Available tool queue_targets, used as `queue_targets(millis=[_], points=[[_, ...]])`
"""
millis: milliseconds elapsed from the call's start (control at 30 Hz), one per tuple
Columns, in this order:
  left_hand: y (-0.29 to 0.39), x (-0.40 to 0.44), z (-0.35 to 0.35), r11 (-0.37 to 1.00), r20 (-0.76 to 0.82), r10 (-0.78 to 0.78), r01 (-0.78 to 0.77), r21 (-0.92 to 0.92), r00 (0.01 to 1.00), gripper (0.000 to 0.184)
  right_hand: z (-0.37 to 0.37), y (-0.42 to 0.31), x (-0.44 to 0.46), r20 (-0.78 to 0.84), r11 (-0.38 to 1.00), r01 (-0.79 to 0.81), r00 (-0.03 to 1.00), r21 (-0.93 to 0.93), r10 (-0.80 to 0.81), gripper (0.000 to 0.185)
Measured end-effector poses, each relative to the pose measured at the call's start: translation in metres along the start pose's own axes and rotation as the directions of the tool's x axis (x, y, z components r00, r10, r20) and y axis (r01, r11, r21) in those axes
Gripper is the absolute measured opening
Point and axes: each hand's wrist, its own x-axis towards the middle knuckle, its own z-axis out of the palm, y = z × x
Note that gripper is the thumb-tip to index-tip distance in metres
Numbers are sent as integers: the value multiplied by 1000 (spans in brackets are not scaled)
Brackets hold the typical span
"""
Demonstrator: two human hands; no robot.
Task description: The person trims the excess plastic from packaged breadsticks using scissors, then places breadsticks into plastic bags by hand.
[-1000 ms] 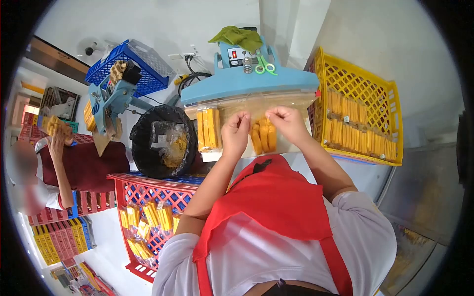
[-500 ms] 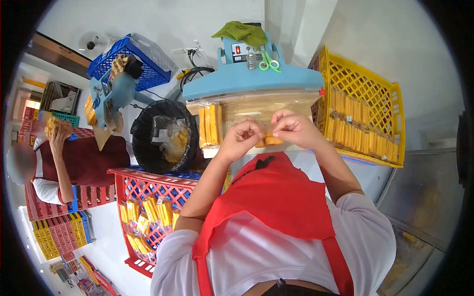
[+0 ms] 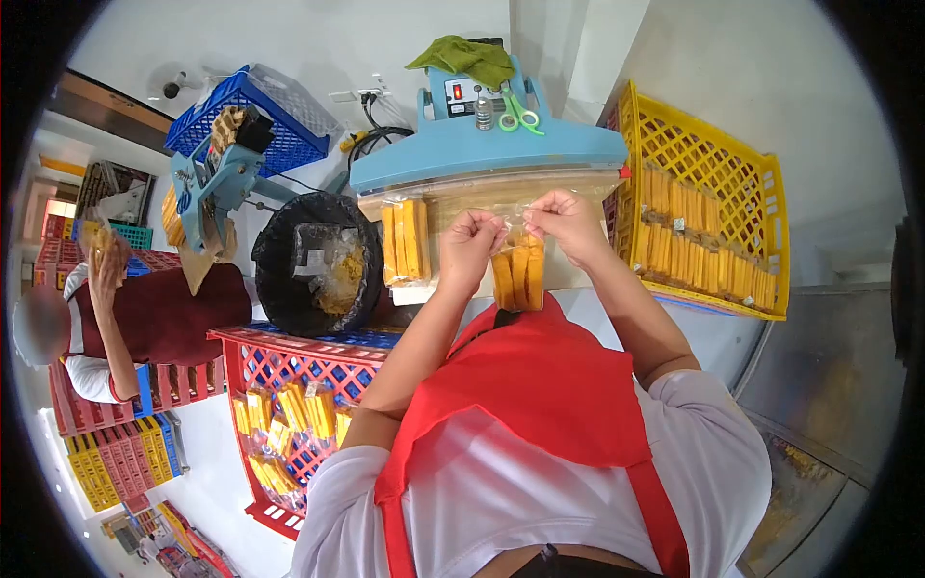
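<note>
A clear plastic bag of yellow-orange sticks (image 3: 518, 276) hangs between my hands over the near edge of the sealer's work surface. My left hand (image 3: 469, 249) pinches one upper corner of the bag. The opposite corner is gripped by the fingers of my right hand (image 3: 568, 225). Just beyond my hands stands a light blue bag sealer (image 3: 487, 154) with a red switch. On its surface, left of my left hand, lies another bag of yellow sticks (image 3: 406, 239).
A yellow crate (image 3: 708, 130) with rows of bagged sticks stands at right. To the left are a black-lined bin (image 3: 275, 231) and a red crate (image 3: 318, 349) with more bags. A co-worker (image 3: 159, 313) in a maroon apron is at far left. Green-handled scissors (image 3: 520, 116) lie on the sealer.
My hands have raised the bag's top edge toward the sealer, and the sticks now hang in full view below my fingers. The co-worker's hand has shifted slightly.
</note>
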Motion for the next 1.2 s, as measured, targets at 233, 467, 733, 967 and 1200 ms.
queue_targets(millis=[233, 467, 733, 967, 1200], points=[[-3, 7, -19, 981, 246, 78, -119, 154, 966, 8, 5, -9, -2, 34, 998, 13, 999, 66, -16, 22], [21, 6, -9, 963, 180, -139, 90, 254, 974, 13, 9, -17, -2, -49, 997, -18, 999, -73, 14, 28], [30, 11, -12, 593, 492, 357, -599, 538, 794, 13, 0, -8, 2, -19, 999, -13, 1000, -35, 12, 25], [49, 21, -2, 734, 507, -64, -304, 607, 860, 19, -8, -7, 13, 17, 991, 10, 1000, -131, -8, 26], [22, 21, 1, 800, 404, 29, -263, 539, 914, 20, -10, -3, 7, 210, 978, -146, 962, -145, 175, 29]])
